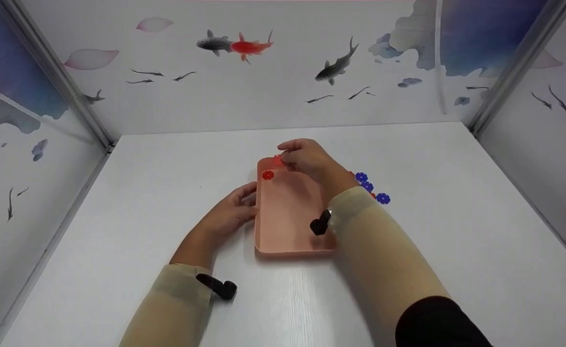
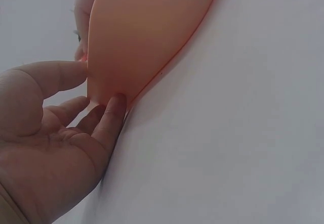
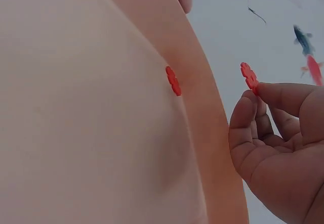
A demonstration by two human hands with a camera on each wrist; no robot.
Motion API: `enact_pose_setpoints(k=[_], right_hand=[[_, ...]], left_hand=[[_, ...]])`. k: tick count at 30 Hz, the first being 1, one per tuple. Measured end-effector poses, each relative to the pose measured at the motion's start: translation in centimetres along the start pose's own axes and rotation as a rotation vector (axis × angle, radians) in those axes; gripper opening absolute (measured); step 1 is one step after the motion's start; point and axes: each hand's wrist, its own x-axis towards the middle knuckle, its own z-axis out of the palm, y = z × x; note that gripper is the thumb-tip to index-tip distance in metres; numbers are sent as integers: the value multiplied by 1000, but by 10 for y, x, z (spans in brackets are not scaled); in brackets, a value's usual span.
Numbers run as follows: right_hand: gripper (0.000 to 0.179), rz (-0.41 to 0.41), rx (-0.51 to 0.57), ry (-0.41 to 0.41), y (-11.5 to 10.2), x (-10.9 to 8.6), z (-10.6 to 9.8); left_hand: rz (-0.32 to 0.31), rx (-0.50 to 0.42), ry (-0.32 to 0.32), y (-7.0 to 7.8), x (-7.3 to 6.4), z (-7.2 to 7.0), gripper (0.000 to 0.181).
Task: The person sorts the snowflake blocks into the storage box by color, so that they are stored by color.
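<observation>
Right wrist view: one red flower-shaped piece is pinched between the thumb and fingers of the right hand, at the far end of the pink tray. A second red piece lies inside the tray, near its far left corner. The left hand touches the tray's outer left wall with its fingertips, the thumb held apart from the fingers. Right of the tray, on the table, are three blue flower-shaped pieces and at least two red ones, partly hidden. Behind, the wall shows one red fish among grey ones.
</observation>
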Motion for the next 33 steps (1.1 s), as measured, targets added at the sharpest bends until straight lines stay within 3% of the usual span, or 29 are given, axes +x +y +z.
enact_pose_setpoints(k=[7,16,33], right_hand=[[32,36,-128,48,11,6,7],[19,56,-275,154,22,11,7],[22,64,-324,191,23,14,9]], left_hand=[[21,-12,-21,-1,2,-1,80],[14,-6,-17,-1,1,0,79],[7,-7,-12,-2,2,-1,78]])
